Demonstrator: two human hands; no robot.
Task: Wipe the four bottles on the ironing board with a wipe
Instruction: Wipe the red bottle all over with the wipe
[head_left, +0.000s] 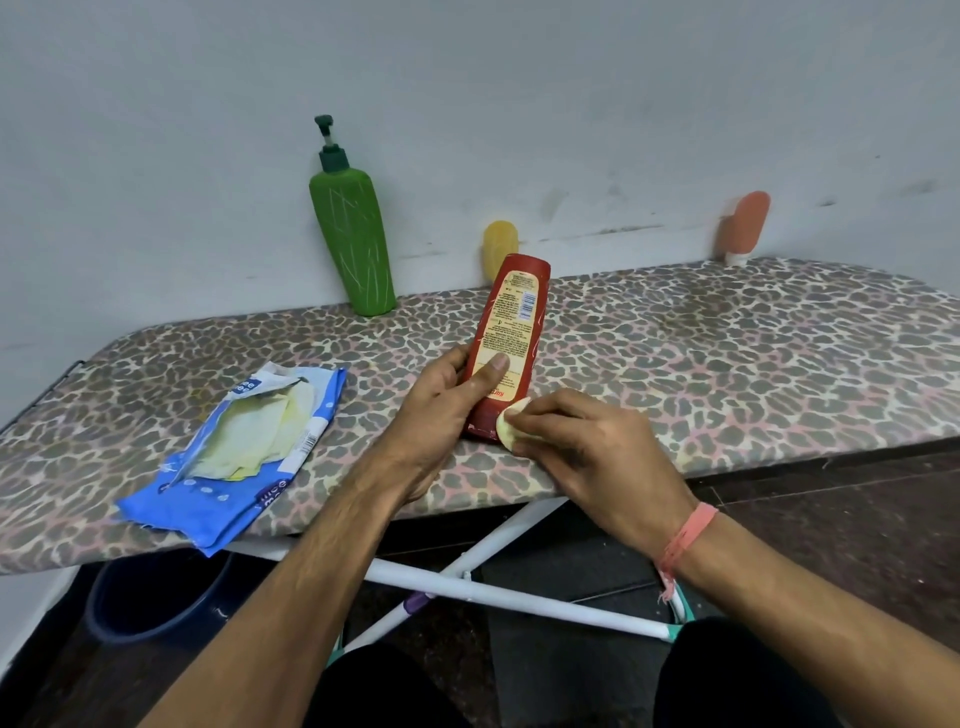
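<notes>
My left hand (447, 405) grips a red bottle (511, 322) by its lower half, its base resting on the ironing board (727, 364) and its top tilted away. My right hand (587, 447) pinches a small pale yellow wipe (508, 423) against the bottle's lower right side. A green pump bottle (356, 244) stands at the back against the wall. Behind the red bottle a yellow bottle (500, 249) is partly hidden. An orange bottle (745, 226) stands on its cap far right at the wall.
An opened blue wipe packet (228, 467) with pale wipes showing lies at the board's front left. The grey wall runs right behind the board. Below are the board's white legs (498, 592), a dark bucket (156, 597) and a dark floor.
</notes>
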